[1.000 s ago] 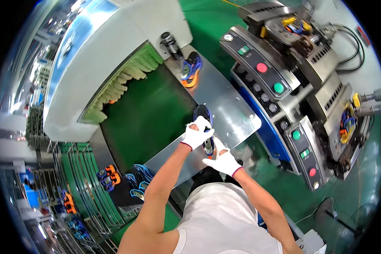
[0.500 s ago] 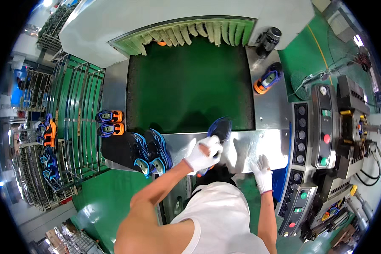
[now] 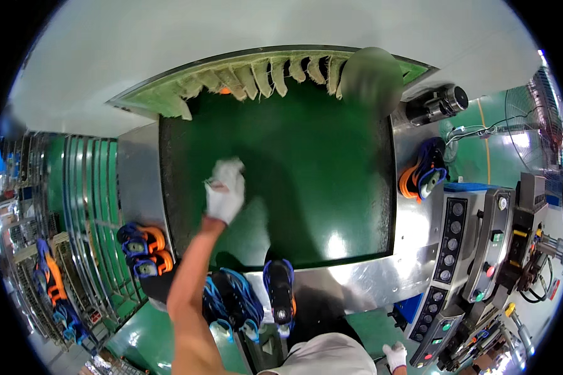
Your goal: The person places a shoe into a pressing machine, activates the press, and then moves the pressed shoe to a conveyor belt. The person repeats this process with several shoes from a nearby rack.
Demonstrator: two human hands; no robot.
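My left hand [image 3: 225,192], in a white glove, is over the green conveyor belt [image 3: 306,187], left of its middle. Its fingers are smeared by motion, and I make out nothing held. Low on the right, my white-gloved right hand [image 3: 395,356] hangs beside the metal table with fingers apart, holding nothing. A dark sneaker with blue trim and a bit of orange [image 3: 279,292] lies on the table's near edge, apart from both hands. Left of it, partly behind my left forearm, is a pair of black sneakers with bright blue soles [image 3: 234,300].
Two orange-and-blue sneakers [image 3: 147,250] sit at the left edge, another such shoe [image 3: 423,170] on the right ledge near a black cylindrical bottle [image 3: 436,104]. Fabric strips [image 3: 256,78] curtain the machine opening. Control panels [image 3: 451,240] stand right, a metal rack [image 3: 91,206] left.
My left hand has left the dark sneaker and moved forward and left over the belt. My right hand has dropped off the table edge. The view has tilted and shifted forward.
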